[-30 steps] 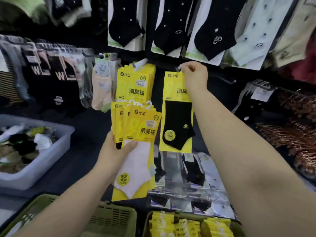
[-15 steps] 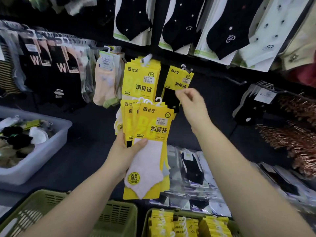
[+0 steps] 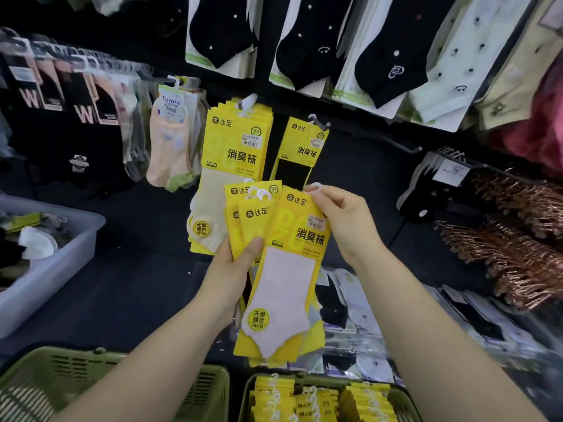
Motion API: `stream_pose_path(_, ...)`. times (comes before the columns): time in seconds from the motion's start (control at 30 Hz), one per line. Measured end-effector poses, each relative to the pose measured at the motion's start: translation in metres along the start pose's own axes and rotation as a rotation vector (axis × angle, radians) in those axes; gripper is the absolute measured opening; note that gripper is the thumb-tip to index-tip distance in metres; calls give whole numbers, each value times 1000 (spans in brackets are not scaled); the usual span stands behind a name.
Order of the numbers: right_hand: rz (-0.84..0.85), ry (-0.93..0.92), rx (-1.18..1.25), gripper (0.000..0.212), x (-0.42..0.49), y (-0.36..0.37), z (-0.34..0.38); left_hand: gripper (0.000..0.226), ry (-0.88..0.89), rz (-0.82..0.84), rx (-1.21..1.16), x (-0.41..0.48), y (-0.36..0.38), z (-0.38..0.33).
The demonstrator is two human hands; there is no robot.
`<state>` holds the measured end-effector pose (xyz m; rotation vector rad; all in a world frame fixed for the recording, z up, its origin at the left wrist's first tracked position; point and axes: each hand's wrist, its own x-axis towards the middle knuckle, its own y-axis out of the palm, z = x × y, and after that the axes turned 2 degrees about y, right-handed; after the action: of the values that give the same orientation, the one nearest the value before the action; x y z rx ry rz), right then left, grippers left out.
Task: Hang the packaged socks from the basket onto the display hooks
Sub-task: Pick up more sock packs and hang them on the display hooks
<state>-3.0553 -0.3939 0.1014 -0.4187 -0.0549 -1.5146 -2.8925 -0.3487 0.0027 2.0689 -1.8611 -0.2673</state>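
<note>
Nearest, a green basket [image 3: 405, 400] holds yellow sock packs lying flat. Above it, the left hand [image 3: 231, 269] clamps a fanned stack of packs [image 3: 253, 220], long axes near vertical, hangers up. The right hand [image 3: 344, 226] pinches the front pack [image 3: 292, 269] at its top corner. Beyond, one black-sock pack [image 3: 301, 150] hangs on a display hook [image 3: 320, 123].

A dark display wall [image 3: 359, 166] fills the view, nearly black and dimly lit. Along its top hangs a row of carded black socks [image 3: 307, 41], with pale dotted ones [image 3: 451, 62] to their right. To the wall's left, a rail holds clear-wrapped pairs marked "W" [image 3: 58, 92]. Below that rail sits a translucent plastic bin [image 3: 54, 269] of loose socks. At the wall's right edge spreads a coppery heap, perhaps bundled hangers [image 3: 518, 239]. Clear-wrapped packs [image 3: 365, 324] lie on the shelf at its foot.
</note>
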Motion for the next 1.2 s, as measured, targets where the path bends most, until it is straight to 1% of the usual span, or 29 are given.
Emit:
stream_pose_path(0.1,-200,-18,2,25,24,-7,11,24,75,-79,101,1,-9,-4)
stream_pose_path(0.17,-296,-67,-18,18,48,-14,25,20,120,-99,202,2,-18,-9)
stream_pose_path(0.23,-313,-102,-76,11,70,-16,38,21,161,-106,281,1,-27,-12)
stream_pose_path(0.33,-268,-111,-128,14,94,-9,44,21,182,-111,339,-1,-36,-16)
stream_pose_path(0.43,-271,-41,-92,19,109,-1,37,23,159,-91,339,-4,-41,-17)
stream_pose_path(0.53,-345,47,-64,6,118,2,31,20,136,-68,341,-5,-39,-18)
stream_pose_path(0.6,-436,100,-145,29,114,3,27,21,134,-44,326,-5,-34,-20)
stream_pose_path(0.63,-489,94,-205,34,106,4,27,22,134,-34,314,-5,-32,-21)
stream_pose_path(0.67,-501,48,-235,33,93,7,28,24,132,-29,299,-6,-30,-22)
stream_pose_path(0.7,-448,-16,-232,25,77,11,27,26,129,-28,277,-6,-28,-23)
stream_pose_path(0.73,-325,-58,-218,15,59,17,26,30,124,-29,249,-6,-26,-24)
stream_pose_path(0.77,-162,-53,-211,12,39,23,23,33,119,-31,221,-6,-24,-25)
stream_pose_path(0.8,-10,-29,-224,15,19,30,20,37,115,-36,196,-6,-22,-26)
stream_pose_path(0.83,95,-20,-254,20,4,34,17,40,113,-38,176,-6,-20,-26)
stream_pose_path(0.87,132,-38,-282,30,-6,36,14,44,109,-36,163,-6,-18,-26)
stream_pose_path(0.9,112,-60,-302,38,-11,36,11,46,103,-34,162,-7,-15,-25)
stream_pose_path(0.93,76,-60,-304,42,-13,34,11,48,101,-32,175,-7,-14,-25)
stream_pose_path(0.97,61,-36,-284,42,-12,30,11,48,103,-30,192,-7,-12,-25)
stream_pose_path(1.03,96,25,-223,42,-9,21,10,46,102,-11,203,-8,-12,-25)
stream_pose_path(1.1,121,36,-177,38,-5,11,8,42,105,0,212,-8,-14,-26)
stream_pose_path(1.2,41,53,-46,25,7,0,11,26,145,-45,240,-6,-21,-30)
